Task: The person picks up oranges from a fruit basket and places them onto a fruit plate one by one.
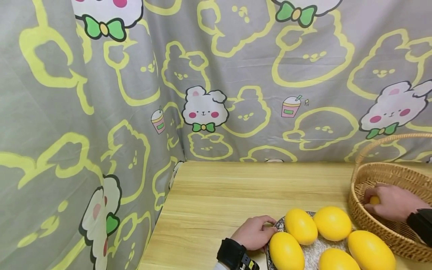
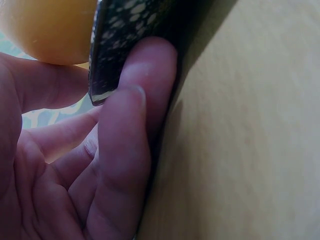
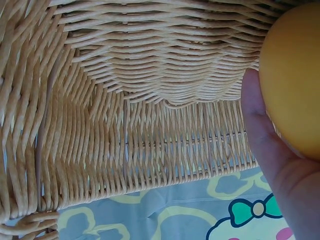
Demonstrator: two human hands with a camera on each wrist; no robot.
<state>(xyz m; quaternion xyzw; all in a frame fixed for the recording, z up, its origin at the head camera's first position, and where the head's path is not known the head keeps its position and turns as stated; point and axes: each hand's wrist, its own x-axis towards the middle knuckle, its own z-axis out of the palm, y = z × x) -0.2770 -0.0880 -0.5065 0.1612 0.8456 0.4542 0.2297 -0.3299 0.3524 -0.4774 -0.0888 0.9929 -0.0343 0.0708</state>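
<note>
I can read no text, number or brand in any of my views. The curtain (image 1: 236, 75) behind both hands has only drawings: rabbits, bows and small drink cups, no letters on them. The black wrist band (image 1: 233, 254) at my left hand (image 1: 254, 232) shows no mark I can make out. The plate (image 2: 120, 45) that the left fingers touch carries only a speckled pattern. The basket (image 3: 125, 125) around my right hand (image 1: 391, 201) is plain weaving, and the yellow fruit (image 3: 295, 75) in that hand bears no sticker.
</note>
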